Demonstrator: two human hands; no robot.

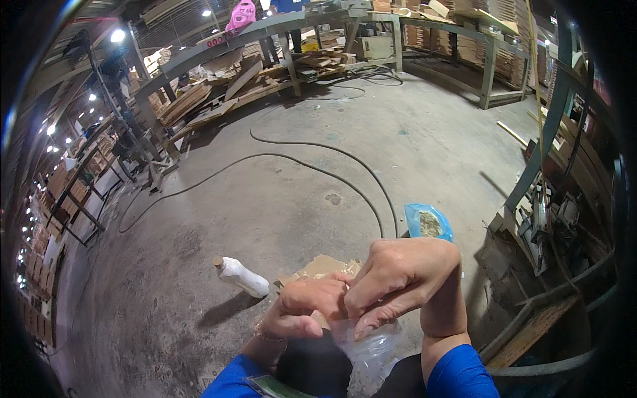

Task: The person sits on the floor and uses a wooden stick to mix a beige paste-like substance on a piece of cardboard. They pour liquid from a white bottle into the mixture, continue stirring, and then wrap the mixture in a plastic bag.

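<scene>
A: Left to right, what do we have?

B: Far left, racks of stacked wood pieces (63, 189) along the wall. On the concrete floor (279, 199), a white plastic bottle (243, 276) lies on its side, tan cap pointing left, casting a shadow toward us.

A: Hands?

B: Our left hand (302, 308) is low centre, fingers (306, 327) curled and pinched on the top of a clear plastic bag (371, 348). Our right hand (405, 275) is touching it from the right, fingers (371, 317) bent down and pressed on the same bag mouth. Both hands meet over the bag; the bag hangs just below them, close to our body. Contents: can't tell.

A: Under the hands?

B: A torn piece of brown cardboard (323, 266) on the floor, partly hidden behind the hands.

A: Further right?

B: A blue plastic bag (428, 222) open on the floor just beyond our right hand, pale crumbly stuff inside. A black cable (312, 162) snakes across the floor toward it. Far right, a green metal machine frame (541, 159) with wooden scraps around it.

A: Background?

B: A long green worktop (265, 28) at top, timber offcuts piled underneath, a pink bag (241, 16) on it.
</scene>
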